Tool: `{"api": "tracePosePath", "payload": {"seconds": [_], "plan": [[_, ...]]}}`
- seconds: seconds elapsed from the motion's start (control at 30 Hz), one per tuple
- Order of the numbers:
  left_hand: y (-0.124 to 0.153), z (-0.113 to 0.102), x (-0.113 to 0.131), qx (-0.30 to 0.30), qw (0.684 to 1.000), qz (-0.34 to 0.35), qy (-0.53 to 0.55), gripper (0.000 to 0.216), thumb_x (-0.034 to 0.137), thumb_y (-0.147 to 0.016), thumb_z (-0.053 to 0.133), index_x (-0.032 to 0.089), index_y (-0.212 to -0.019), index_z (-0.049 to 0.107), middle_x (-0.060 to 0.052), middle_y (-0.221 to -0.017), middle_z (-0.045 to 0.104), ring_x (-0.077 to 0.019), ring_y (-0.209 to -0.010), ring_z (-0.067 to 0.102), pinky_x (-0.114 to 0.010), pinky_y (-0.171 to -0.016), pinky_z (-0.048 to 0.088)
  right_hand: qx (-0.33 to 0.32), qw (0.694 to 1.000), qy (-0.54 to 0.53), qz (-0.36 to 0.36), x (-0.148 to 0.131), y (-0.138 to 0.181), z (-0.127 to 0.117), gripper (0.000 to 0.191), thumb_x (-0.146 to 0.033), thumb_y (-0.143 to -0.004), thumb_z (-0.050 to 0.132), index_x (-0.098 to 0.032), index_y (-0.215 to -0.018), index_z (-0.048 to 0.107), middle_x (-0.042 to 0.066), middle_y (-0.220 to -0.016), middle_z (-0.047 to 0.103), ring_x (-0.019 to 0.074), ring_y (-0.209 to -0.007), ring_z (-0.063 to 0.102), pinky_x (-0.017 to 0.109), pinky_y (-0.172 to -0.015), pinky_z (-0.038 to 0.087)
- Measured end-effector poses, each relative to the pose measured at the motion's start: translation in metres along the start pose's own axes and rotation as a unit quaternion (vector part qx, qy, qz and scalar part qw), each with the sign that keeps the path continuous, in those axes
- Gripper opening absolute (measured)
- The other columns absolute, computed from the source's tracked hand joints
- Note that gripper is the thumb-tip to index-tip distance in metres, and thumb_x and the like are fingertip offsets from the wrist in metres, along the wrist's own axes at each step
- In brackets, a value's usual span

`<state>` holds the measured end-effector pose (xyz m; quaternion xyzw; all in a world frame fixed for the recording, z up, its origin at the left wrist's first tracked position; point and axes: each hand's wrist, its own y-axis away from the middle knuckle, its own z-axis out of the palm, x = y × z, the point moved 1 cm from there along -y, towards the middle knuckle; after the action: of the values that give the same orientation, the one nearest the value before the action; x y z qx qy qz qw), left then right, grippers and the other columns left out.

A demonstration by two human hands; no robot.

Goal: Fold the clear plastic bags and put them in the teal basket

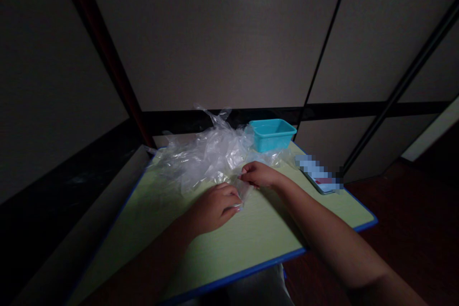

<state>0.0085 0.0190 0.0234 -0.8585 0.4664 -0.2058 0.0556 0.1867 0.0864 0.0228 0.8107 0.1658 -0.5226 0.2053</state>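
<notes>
left hand (215, 208) at frame centre, fingers curled narrow, pinching small clear plastic piece (241, 190) against green counter (251, 239). right hand (258, 174) just above-right, fingertips closed on same piece's upper edge. both hands grip it between them. crumpled heap of clear plastic bags (204, 155) behind hands, touching them, looks unsorted. teal tub (272, 134) upper centre, at heap's right end, appears empty. blurred flat item (321, 177) right of tub, apart. judgement: early stage, one piece in hand, heap mostly left, nothing in tub.
</notes>
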Motion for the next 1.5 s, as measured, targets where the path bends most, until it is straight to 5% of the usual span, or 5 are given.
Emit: {"api": "tracePosePath", "payload": {"seconds": [0.8, 1.17, 1.5], "plan": [[0.000, 0.001, -0.001, 0.016, 1.000, 0.008, -0.010, 0.020, 0.027, -0.087, 0.047, 0.026, -0.097, 0.064, -0.003, -0.094, 0.060, -0.0193, -0.093, 0.050, -0.033, -0.083, 0.039, -0.016, 0.999, -0.025, 0.014, -0.009, 0.006, 0.006, 0.026, -0.027, -0.079, 0.053, -0.016, -0.057, 0.043, -0.008, -0.040, 0.043, 0.0035, -0.032, 0.040, 0.014, -0.033, 0.032], [0.001, 0.000, -0.001, 0.029, 0.999, 0.021, -0.002, 0.018, 0.026, -0.086, 0.047, 0.026, -0.093, 0.064, -0.002, -0.097, 0.059, -0.0193, -0.095, 0.051, -0.033, -0.086, 0.039, -0.137, 0.990, -0.036, -0.003, -0.010, 0.011, 0.009, 0.044, -0.056, -0.078, 0.049, -0.014, -0.066, 0.050, -0.004, -0.050, 0.052, 0.0065, -0.039, 0.052, 0.016, -0.039, 0.042], [0.003, 0.000, -0.002, -0.010, 0.998, 0.015, -0.056, 0.019, 0.028, -0.084, 0.050, 0.029, -0.095, 0.065, -0.002, -0.099, 0.060, -0.0216, -0.096, 0.049, -0.037, -0.087, 0.036, -0.145, 0.989, 0.024, 0.005, -0.012, 0.015, 0.002, 0.043, -0.056, -0.070, 0.059, -0.014, -0.074, 0.054, -0.004, -0.052, 0.054, 0.0064, -0.040, 0.052, 0.015, -0.038, 0.042]]}}
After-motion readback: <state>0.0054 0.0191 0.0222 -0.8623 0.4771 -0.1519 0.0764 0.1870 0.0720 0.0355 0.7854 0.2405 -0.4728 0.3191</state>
